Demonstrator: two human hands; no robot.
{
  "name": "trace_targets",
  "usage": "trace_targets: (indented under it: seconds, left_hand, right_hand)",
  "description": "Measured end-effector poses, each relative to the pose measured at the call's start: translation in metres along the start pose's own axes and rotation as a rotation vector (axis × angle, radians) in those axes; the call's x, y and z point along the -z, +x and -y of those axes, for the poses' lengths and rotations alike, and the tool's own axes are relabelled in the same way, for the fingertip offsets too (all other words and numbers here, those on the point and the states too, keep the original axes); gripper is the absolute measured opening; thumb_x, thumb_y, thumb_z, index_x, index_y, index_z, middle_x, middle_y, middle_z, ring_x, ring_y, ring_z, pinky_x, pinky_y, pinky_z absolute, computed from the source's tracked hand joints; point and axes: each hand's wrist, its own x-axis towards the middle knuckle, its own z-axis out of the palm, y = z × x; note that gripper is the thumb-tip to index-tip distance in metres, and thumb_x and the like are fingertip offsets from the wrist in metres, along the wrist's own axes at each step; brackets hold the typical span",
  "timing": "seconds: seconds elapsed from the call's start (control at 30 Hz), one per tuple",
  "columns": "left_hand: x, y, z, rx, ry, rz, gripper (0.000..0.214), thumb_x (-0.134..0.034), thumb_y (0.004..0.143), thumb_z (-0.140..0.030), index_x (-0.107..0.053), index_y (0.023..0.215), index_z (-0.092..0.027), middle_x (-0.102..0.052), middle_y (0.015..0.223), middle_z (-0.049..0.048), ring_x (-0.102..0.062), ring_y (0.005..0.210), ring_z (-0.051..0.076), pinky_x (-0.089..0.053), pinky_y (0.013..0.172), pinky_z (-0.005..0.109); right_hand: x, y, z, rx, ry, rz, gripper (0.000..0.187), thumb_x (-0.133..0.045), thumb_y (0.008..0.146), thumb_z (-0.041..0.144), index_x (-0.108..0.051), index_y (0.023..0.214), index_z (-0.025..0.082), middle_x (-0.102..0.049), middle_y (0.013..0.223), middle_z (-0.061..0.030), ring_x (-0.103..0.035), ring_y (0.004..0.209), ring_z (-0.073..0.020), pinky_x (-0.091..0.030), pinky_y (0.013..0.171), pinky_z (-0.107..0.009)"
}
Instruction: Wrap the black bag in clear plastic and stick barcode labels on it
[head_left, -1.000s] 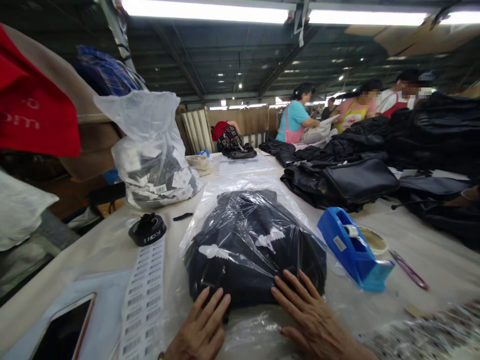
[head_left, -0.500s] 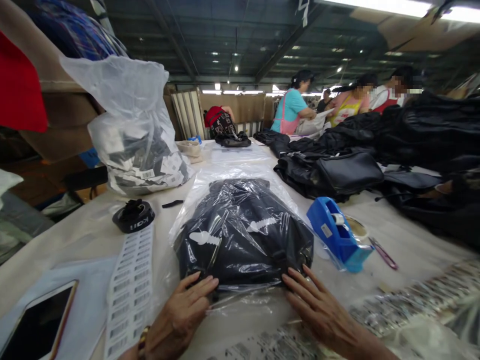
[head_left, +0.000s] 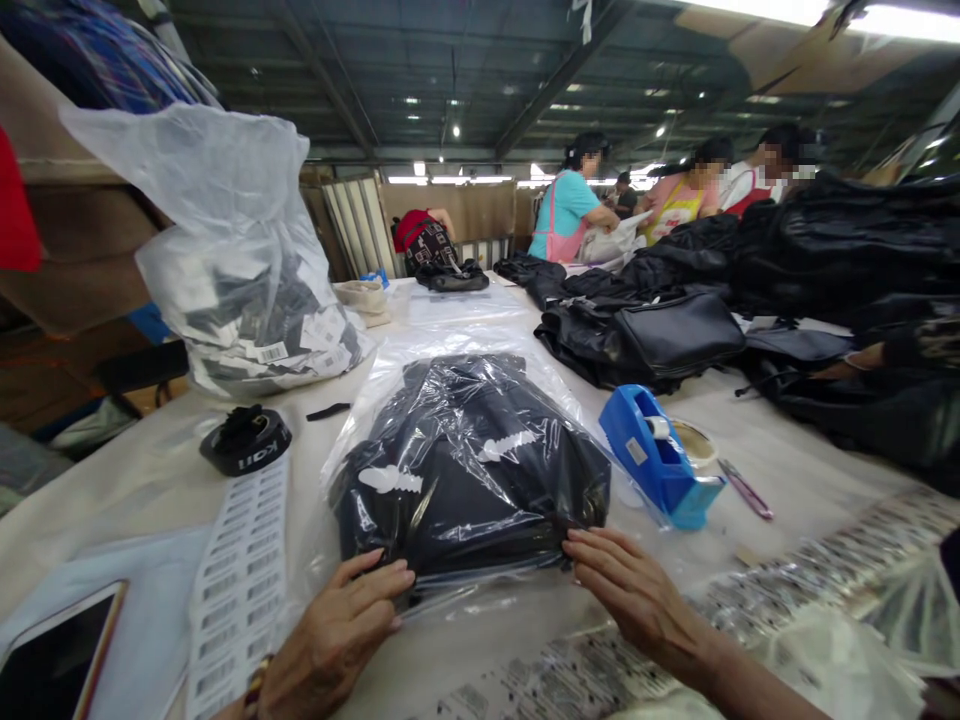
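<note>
Compared with half a second ago, most things have slid a bit left in the frame, probably the head camera turning; the right hand (head_left: 637, 590) now has its fingers drawn closer together, while the left hand (head_left: 334, 625) is much as it was. Hands are well apart, lower middle of the frame, fingertips at either end of the near edge of a black bag (head_left: 487, 520) in a clear plastic sleeve (head_left: 480, 338); can't tell whether either one is actually pinching or just pressing. The bundle lies flat on the table (head_left: 795, 450), center of the frame, with a blue tape dispenser (head_left: 651, 455) just right of it.

Handling-wise, I'd guess soft and squashy, not too heavy for its bulk; nothing looks fragile inside, but the film is shiny and wrinkled, so probably slippery, and thin enough to stretch or tear if you yank it. For a hold I'd go for both near corners, film and fabric together, since plastic alone would likely slide over the bag; to lift it, palms under both sides should stop the middle sagging.
</note>
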Motion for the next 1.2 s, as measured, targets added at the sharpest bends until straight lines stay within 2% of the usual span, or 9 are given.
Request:
trace_targets:
  seconds: [0.07,0.17,0.33,0.47,0.63,0.77,0.9,1.03,1.2]
  left_hand:
    - [-0.007,-0.006,0.000,0.052,-0.061,-0.011,0.021,-0.041,0.089,-0.009,-0.058,0.084,-0.019,-0.070,0.099,0.0012,-0.055,0.111,0.009,-0.028,0.109,0.028]
    - [-0.010,-0.008,-0.002,0.111,-0.111,-0.094,0.023,-0.040,0.090,-0.012,-0.059,0.082,-0.020,-0.071,0.093,0.0002,-0.055,0.112,0.012,-0.031,0.108,0.033]
    - [0.002,0.003,-0.003,-0.032,-0.031,0.013,0.024,-0.041,0.089,-0.010,-0.061,0.080,-0.020,-0.071,0.093,-0.0015,-0.053,0.114,0.010,-0.024,0.112,0.026]
    - [-0.006,0.000,-0.007,0.085,-0.106,-0.129,0.029,-0.037,0.089,-0.007,-0.057,0.073,-0.020,-0.069,0.080,-0.0024,-0.057,0.107,0.011,-0.029,0.111,0.031]
    - [-0.022,-0.016,-0.010,0.155,-0.138,-0.132,0.028,-0.036,0.087,-0.005,-0.058,0.076,-0.019,-0.068,0.082,-0.0013,-0.055,0.110,0.014,-0.032,0.110,0.035]
    - [-0.018,-0.016,-0.009,0.187,-0.137,-0.097,0.028,-0.036,0.086,-0.002,-0.057,0.080,-0.019,-0.066,0.082,-0.0009,-0.053,0.112,0.014,-0.032,0.110,0.035]
    - [-0.011,-0.014,-0.007,0.203,-0.106,-0.054,0.021,-0.041,0.086,-0.004,-0.056,0.083,-0.018,-0.064,0.085,0.0013,-0.054,0.108,0.014,-0.038,0.106,0.032]
    - [-0.011,-0.013,-0.006,0.261,-0.002,-0.137,0.021,-0.044,0.085,-0.006,-0.055,0.073,-0.019,-0.061,0.094,0.0041,-0.050,0.114,0.017,-0.045,0.098,0.025]
    - [-0.011,-0.006,-0.003,0.199,0.123,-0.119,0.017,-0.048,0.084,-0.009,-0.056,0.073,-0.018,-0.058,0.090,0.0058,-0.049,0.111,0.020,-0.044,0.094,0.029]
  right_hand:
    - [0.001,0.004,0.000,-0.028,0.025,0.018,0.027,-0.032,0.095,0.014,-0.058,0.090,0.014,-0.068,0.102,-0.0075,-0.060,0.102,-0.0171,-0.048,0.086,-0.035]
    - [0.004,0.005,-0.001,-0.027,0.038,0.038,0.029,-0.030,0.095,0.014,-0.058,0.089,0.014,-0.068,0.101,-0.0090,-0.059,0.102,-0.0175,-0.048,0.085,-0.034]
    - [0.010,0.001,-0.004,0.030,0.032,0.072,0.032,-0.027,0.096,0.016,-0.059,0.096,0.014,-0.066,0.104,-0.0101,-0.055,0.108,-0.0193,-0.048,0.087,-0.034]
    - [0.011,-0.001,-0.004,0.017,0.094,0.123,0.034,-0.025,0.096,0.019,-0.059,0.098,0.014,-0.066,0.100,-0.0092,-0.055,0.106,-0.0183,-0.047,0.089,-0.034]
    - [0.009,0.003,-0.002,-0.054,0.131,0.091,0.033,-0.025,0.097,0.019,-0.057,0.092,0.016,-0.066,0.098,-0.0053,-0.055,0.101,-0.0170,-0.043,0.084,-0.033]
    - [0.007,0.009,0.000,-0.141,0.208,0.077,0.032,-0.026,0.098,0.023,-0.055,0.086,0.016,-0.064,0.089,-0.0030,-0.055,0.090,-0.0149,-0.039,0.075,-0.031]
    - [0.003,0.012,0.002,-0.250,0.260,0.110,0.022,-0.036,0.097,0.022,-0.052,0.083,0.017,-0.059,0.081,-0.0017,-0.051,0.082,-0.0144,-0.036,0.070,-0.029]
    - [-0.002,0.014,0.006,-0.313,0.197,0.088,0.025,-0.036,0.096,0.019,-0.049,0.075,0.018,-0.054,0.074,-0.0011,-0.045,0.072,-0.0141,-0.032,0.064,-0.028]
    - [-0.008,0.020,0.012,-0.362,0.028,0.026,0.027,-0.036,0.095,0.016,-0.046,0.070,0.018,-0.047,0.067,-0.0012,-0.038,0.065,-0.0154,-0.026,0.060,-0.030]
